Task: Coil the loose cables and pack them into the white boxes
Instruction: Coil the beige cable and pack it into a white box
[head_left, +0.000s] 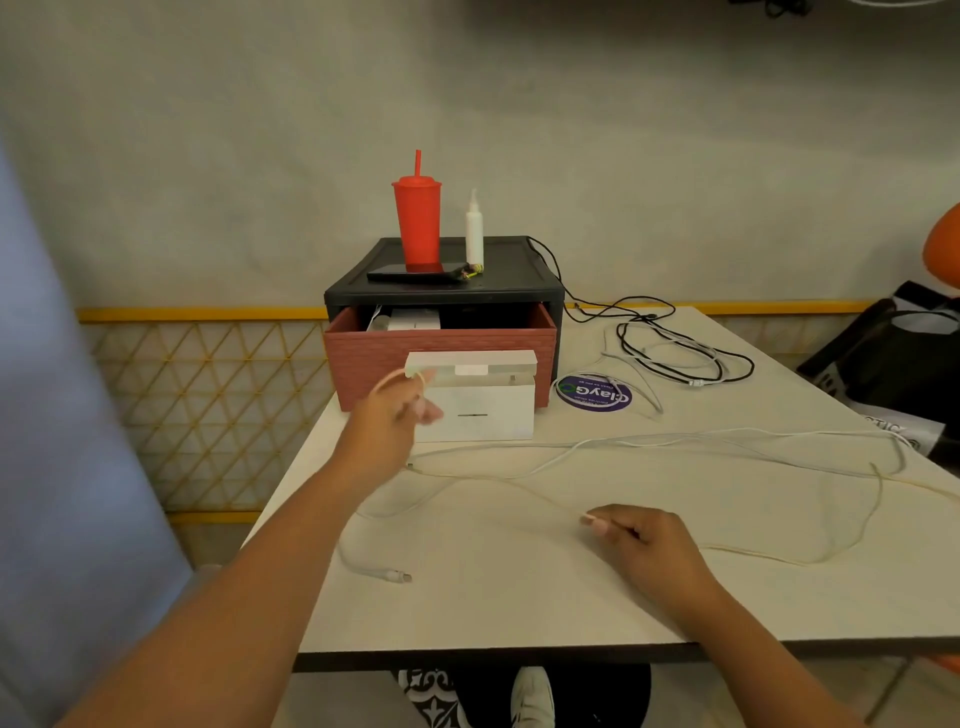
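Matt laminate table (519, 597); glossy red plastic cup (417, 221); ribbed drawer (439, 345).

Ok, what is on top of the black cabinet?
A red cup, a white bottle, a flat dark device and a small item beside it. The cabinet top behind the cup is covered.

The one word I can read whole is "ClayGo", in white letters with a green ring worked into it, on the round purple sticker (595, 393); it lies flat on my pale tabletop (519, 597), just right of the white cardboard box (483, 410), and from my seat it stands upside down; the smaller print by it is too fine to read; past the table's right edge, the black-and-white plastic bag (885, 427) shows the capitals "STIC", cut short.
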